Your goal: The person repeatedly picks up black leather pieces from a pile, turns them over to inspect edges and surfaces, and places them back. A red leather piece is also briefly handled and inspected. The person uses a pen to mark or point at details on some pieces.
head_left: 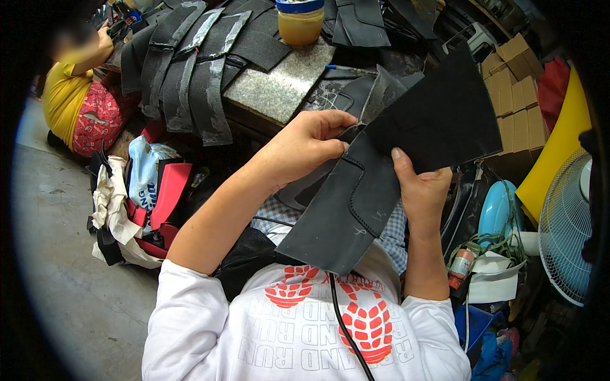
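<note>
In front of my chest I hold a black leather-like panel (343,213) with a curved line of stitching and a seam across its middle. A darker, matte section (445,111) spreads out from that seam to the upper right. My left hand (311,149) is closed, thumb and fingers pinching the panel's edge at the seam. On the other side my right hand (422,190) grips the panel, its thumb on top and its fingers partly hidden behind. More black pieces lie just beyond, partly covered by what I hold.
Strips of black material (190,70) are piled on the bench at the left, near a stone slab (279,82) and a blue-rimmed jar (300,22). A fan (569,222) and cardboard pieces (518,105) stand right. Another person in yellow (67,101) sits far left.
</note>
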The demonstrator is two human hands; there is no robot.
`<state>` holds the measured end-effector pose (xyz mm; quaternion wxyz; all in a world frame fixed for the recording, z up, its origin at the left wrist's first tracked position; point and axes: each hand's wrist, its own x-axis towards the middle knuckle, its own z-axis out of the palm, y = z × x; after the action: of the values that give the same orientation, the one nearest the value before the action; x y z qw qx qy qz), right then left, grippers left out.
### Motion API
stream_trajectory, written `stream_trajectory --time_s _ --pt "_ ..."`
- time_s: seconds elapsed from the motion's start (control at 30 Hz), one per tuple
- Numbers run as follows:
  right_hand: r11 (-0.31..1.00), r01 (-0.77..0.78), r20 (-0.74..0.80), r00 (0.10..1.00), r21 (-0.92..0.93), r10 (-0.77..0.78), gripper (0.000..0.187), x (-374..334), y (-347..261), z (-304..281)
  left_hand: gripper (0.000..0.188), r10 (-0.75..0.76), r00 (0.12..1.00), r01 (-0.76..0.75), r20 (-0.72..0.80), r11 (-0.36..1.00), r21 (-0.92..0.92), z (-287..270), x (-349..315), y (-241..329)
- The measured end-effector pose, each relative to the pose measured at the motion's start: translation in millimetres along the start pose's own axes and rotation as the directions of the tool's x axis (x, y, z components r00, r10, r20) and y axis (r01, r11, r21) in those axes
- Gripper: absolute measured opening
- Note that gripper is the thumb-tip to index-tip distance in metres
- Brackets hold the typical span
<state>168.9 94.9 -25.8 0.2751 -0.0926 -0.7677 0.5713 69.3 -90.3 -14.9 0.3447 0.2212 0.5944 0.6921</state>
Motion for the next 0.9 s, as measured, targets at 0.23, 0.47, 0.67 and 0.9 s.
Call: stream_trajectory --time_s 0.23,0.47,0.67,0.9 --pt "1.0 -0.004 0.002 1.0 -0.018 0.004 0.018 -3.1 -2.4 1.0 0.03 -0.047 0.998 0.046 -0.047 0.999 -0.025 1.4 0.2 0.8" --pt "0.966 0.244 0.069 0.969 -0.081 -0.239 0.019 -7.9 8.3 2.2 0.025 0.214 0.966 -0.149 -0.146 0.92 0.364 12.9 1.8 -14.2" --pt "0.969 -0.004 0.141 0.989 -0.249 0.041 0.023 10.3 1.8 -17.6 0.019 0.294 0.943 -0.215 -0.156 0.895 0.39 12.8 0.4 -20.4" --pt "0.968 0.249 0.017 0.968 -0.033 -0.249 0.023 14.7 3.4 -18.5 0.02 0.13 0.99 -0.118 -0.059 0.977 0.175 12.3 -0.9 -15.1"
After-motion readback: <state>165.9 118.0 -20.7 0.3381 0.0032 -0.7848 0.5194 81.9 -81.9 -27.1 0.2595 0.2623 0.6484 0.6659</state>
